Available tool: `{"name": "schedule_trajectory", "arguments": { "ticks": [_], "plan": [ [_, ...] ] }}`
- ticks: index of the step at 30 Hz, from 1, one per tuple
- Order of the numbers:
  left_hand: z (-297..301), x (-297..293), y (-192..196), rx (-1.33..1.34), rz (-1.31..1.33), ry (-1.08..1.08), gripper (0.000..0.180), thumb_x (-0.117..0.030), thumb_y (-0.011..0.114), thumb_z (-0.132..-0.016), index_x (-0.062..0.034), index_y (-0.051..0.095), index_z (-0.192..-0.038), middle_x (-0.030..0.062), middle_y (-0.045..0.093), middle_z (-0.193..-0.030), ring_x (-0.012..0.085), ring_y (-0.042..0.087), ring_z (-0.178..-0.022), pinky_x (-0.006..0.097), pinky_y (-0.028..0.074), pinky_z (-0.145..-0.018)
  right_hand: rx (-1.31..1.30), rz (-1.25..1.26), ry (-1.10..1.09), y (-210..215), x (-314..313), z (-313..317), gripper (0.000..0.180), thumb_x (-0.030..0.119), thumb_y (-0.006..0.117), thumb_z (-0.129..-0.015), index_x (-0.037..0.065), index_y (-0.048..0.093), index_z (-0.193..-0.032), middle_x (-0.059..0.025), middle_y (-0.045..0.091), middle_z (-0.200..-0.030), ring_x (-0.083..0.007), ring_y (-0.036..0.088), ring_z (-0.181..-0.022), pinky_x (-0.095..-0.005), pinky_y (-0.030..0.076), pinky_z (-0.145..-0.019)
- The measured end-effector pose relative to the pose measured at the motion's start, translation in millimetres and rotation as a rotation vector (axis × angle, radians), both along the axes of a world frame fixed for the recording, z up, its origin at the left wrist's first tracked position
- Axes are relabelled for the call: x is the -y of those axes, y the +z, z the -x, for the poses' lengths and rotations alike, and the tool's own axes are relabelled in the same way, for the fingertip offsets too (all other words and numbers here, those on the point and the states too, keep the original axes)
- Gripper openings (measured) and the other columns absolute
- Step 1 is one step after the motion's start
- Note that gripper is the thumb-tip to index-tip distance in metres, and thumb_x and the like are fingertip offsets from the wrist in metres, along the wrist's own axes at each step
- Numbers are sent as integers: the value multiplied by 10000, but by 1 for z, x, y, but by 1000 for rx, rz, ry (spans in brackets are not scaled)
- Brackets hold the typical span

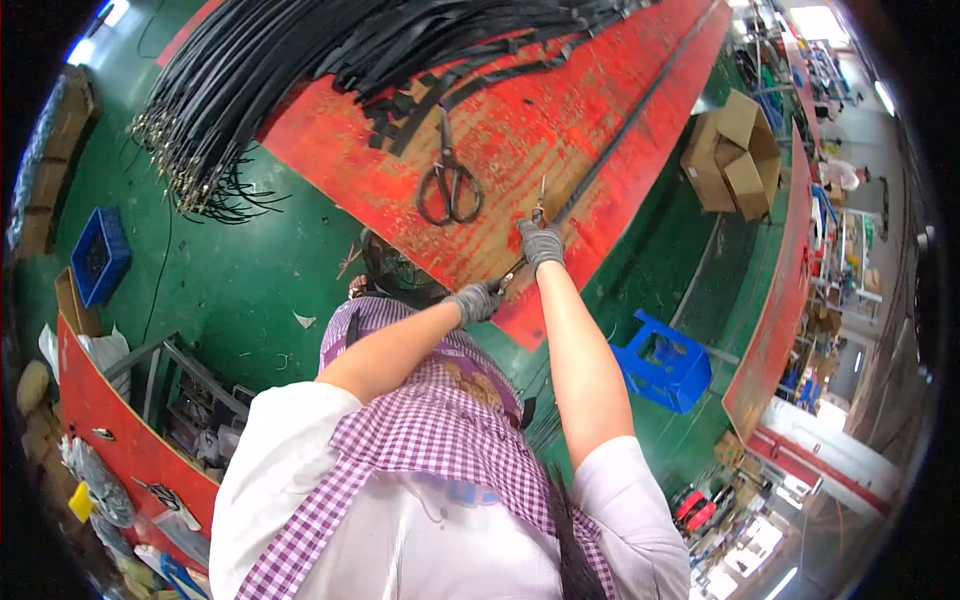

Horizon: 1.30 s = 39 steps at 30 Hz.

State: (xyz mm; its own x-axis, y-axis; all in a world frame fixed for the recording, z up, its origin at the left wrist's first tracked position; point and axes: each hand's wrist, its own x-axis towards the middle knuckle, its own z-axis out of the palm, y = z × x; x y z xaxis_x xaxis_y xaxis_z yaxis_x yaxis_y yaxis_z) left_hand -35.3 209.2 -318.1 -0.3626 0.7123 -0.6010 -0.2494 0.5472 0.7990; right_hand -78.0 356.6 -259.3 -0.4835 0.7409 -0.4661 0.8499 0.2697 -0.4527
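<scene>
1. The long dark strap [640,110] lies stretched along the red worktable [560,130], running from the near edge away toward the far right corner. It looks thin, limp and light, probably leather or rubber-like, so it would sag and twist if lifted anywhere but near its end.
2. The gloved right hand [541,243] is closed on the strap's near end, beside a small metal tool [540,200] whose exact kind I cannot tell.
3. The gloved left hand [474,302] is curled shut at the table's edge, just behind the right; it seems to pinch the strap's tail, though the contact is too small to confirm.
4. The best hold, I judge, is at that end, both hands close together.
5. Black-handled scissors [449,180] lie near, to the left; a heap of black straps [300,70] lies farther off.
</scene>
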Motion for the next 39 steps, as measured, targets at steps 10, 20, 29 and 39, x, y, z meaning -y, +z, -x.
{"name": "schedule_trajectory", "arguments": {
  "ticks": [10, 20, 29, 39],
  "plan": [
    [3, 36, 31, -49, 147, 20, 336, -261, 503, -760, -43, 509, -1016, 131, 567, -948, 216, 548, -857, 341, 424, -723, -351, -852, 523, -14, 58, 48, 599, 377, 552, -622, 34, 424, -1095, -197, 456, -1057, -330, 424, -996, -412, 303, -878],
    [-21, 32, -65, 10, -121, -157, 400, -255, 361, -845, -120, 346, -1221, 48, 316, -1270, 188, 288, -1154, 258, 207, -949, 35, -158, 453, -2, 126, 88, 776, 218, 642, -606, 64, 211, -1233, -224, 308, -1202, -341, 359, -1090, -365, 323, -896],
    [11, 32, -16, -439, 93, -509, 389, -297, 336, -835, -113, 372, -1176, 90, 388, -1167, 211, 370, -1062, 304, 292, -878, -179, 251, 407, 1, 129, 31, 622, 154, 579, -682, 52, 266, -1210, -178, 481, -1040, -260, 489, -947, -306, 387, -799],
    [2, 61, -3, -306, 168, -25, 320, -280, 449, -796, -48, 514, -1006, 171, 562, -912, 287, 538, -856, 332, 404, -742, -796, 780, -413, 5, 103, -153, 107, 200, 462, -814, 106, 511, -812, -17, 495, -663, -114, 467, -586, -255, 382, -502]
  ]
}}
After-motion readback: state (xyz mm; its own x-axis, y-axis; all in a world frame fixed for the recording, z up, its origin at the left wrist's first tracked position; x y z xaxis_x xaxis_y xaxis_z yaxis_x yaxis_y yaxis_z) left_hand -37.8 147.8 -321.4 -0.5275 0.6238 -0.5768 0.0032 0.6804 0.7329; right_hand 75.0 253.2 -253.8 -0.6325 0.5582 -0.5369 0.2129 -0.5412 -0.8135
